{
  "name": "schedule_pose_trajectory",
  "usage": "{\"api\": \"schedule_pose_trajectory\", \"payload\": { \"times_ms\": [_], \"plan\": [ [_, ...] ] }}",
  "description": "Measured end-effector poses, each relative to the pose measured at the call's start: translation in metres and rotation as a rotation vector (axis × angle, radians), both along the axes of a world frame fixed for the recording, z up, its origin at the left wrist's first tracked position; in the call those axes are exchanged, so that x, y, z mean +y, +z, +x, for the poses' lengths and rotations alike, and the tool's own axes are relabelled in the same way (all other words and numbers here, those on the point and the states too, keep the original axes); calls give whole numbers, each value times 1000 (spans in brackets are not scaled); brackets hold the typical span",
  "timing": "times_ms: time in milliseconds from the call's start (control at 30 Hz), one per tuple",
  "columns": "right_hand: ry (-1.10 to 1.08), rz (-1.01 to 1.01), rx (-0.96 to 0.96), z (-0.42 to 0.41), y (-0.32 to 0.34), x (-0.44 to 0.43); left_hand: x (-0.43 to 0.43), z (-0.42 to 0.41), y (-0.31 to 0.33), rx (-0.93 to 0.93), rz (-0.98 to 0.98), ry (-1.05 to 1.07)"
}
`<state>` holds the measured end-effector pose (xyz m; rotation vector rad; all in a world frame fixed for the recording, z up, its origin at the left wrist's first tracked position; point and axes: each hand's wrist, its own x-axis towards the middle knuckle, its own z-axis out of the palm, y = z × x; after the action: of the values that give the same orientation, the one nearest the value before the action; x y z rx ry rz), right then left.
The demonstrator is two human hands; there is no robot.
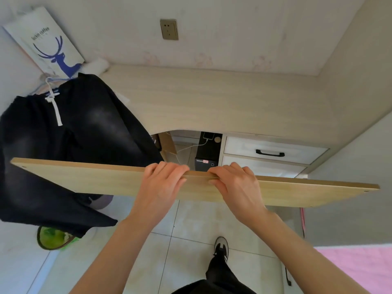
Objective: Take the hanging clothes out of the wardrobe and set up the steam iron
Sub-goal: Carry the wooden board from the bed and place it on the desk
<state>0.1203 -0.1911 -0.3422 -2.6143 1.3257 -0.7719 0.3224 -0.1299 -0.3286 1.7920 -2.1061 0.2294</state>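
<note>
A long light wooden board (84, 179) stretches across the view at about waist height. My left hand (163, 181) and my right hand (235, 183) both grip its far edge near the middle, fingers curled over the top. Dark trousers (80, 132) with a white drawstring lie draped over the left end of the desk (212, 98), still on a white hanger (49, 84), their legs hanging down behind the board. No steam iron is in sight.
A wall socket (169, 29) sits above the desk. A white paper bag (45, 41) leans in the left corner. Under the desk stand a black computer case (207, 153) and white drawers (273, 150). A green bin (53, 238) stands on the tiled floor at left; pink bedding (358, 266) lies at right.
</note>
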Motion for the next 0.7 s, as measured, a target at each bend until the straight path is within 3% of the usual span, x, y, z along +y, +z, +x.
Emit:
{"api": "schedule_pose_trajectory", "payload": {
  "times_ms": [233,467,700],
  "plan": [
    [0,-73,1,-16,14,-92,-92,2,14,-197,-75,133],
    [-41,-95,30,-16,29,-169,-179,4,21,-50,-118,77],
    [-274,-223,98,-8,36,-252,-271,25,22,106,-88,35]
  ]
}}
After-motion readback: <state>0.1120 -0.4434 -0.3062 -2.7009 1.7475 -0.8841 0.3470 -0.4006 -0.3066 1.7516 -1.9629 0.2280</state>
